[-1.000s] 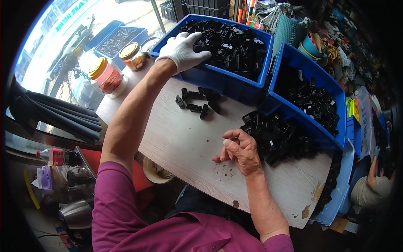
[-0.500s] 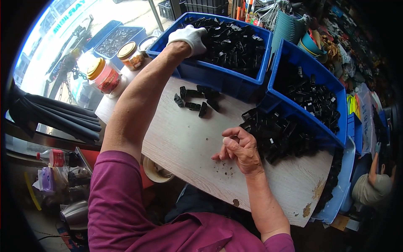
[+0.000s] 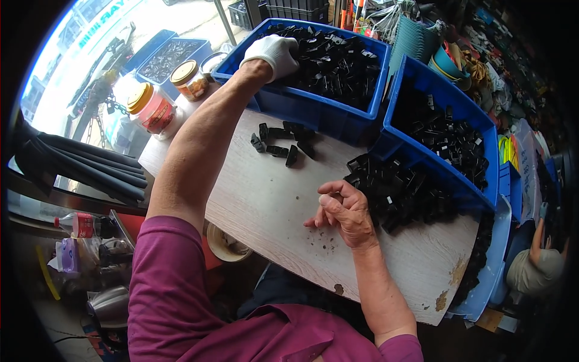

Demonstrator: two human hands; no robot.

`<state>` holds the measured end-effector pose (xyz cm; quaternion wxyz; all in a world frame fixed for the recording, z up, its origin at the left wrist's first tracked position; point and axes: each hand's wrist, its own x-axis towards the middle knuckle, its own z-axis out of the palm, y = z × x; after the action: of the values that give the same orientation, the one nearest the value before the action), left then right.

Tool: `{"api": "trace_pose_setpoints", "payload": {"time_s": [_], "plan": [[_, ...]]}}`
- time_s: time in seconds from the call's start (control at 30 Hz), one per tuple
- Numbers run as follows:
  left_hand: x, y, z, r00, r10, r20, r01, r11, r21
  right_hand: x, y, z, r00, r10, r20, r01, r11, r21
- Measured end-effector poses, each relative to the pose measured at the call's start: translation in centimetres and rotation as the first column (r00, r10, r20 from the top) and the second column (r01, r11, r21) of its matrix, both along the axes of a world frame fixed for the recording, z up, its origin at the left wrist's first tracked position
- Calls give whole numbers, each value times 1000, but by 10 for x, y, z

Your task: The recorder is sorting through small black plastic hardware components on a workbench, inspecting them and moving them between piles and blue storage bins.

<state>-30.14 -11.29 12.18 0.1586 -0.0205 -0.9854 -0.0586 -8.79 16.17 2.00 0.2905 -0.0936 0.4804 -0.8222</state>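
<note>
My left hand [image 3: 274,53], in a white glove, reaches into a big blue bin [image 3: 313,111] at the back of the wooden table [image 3: 265,205]. Its fingers are buried among the black plastic parts [image 3: 341,60] that fill the bin. My bare right hand [image 3: 344,211] rests on the table with loosely curled fingers and nothing visible in it. It touches the left edge of a heap of black parts [image 3: 401,193]. A small group of several black parts [image 3: 283,142] lies on the board between my two arms.
A second blue bin [image 3: 395,114] with black parts stands at the right. Two lidded jars [image 3: 151,108] stand at the table's left corner, with black hoses [image 3: 90,166] below them. Another person [image 3: 537,265] crouches at the far right.
My left hand has moved from the bin's near rim farther into the bin, among the black parts. My right hand has stayed in place on the table.
</note>
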Motion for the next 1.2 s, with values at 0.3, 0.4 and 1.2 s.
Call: {"api": "trace_pose_setpoints", "payload": {"time_s": [0.3, 0.4, 1.2], "plan": [[7, -8, 4, 941, -48, -335, 103, 983, 150, 3, 1, -1, 1000, -1, 1, 1, 1000, 9], [8, -25, 2, 893, -38, -448, 156, 961, 228, 4, -3, -1, 1000, 13, 13, -13, 1000, -6], [139, -1, -118, 910, 169, -379, -54, 954, 294, 1, 0, -1, 1000, 4, 30, -4, 1000, 14]]}}
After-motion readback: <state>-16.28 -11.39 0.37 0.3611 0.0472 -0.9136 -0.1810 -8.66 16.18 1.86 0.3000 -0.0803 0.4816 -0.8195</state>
